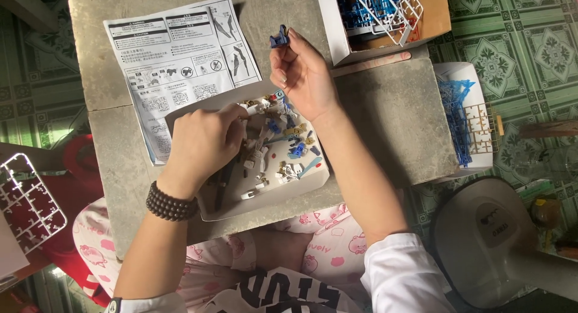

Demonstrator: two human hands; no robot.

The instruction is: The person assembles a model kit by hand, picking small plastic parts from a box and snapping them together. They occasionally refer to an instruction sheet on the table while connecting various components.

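Hands [201,141] on tray [265,198], blue part [279,37]

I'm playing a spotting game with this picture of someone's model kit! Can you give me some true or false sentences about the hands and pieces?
1. The right hand pinches a small dark blue piece. True.
2. The left hand rests on the floor. False: it reaches into the white tray of small parts.
3. A beaded bracelet sits on the left wrist. True.
4. The instruction sheet is crumpled into a ball. False: it lies flat on the grey table.
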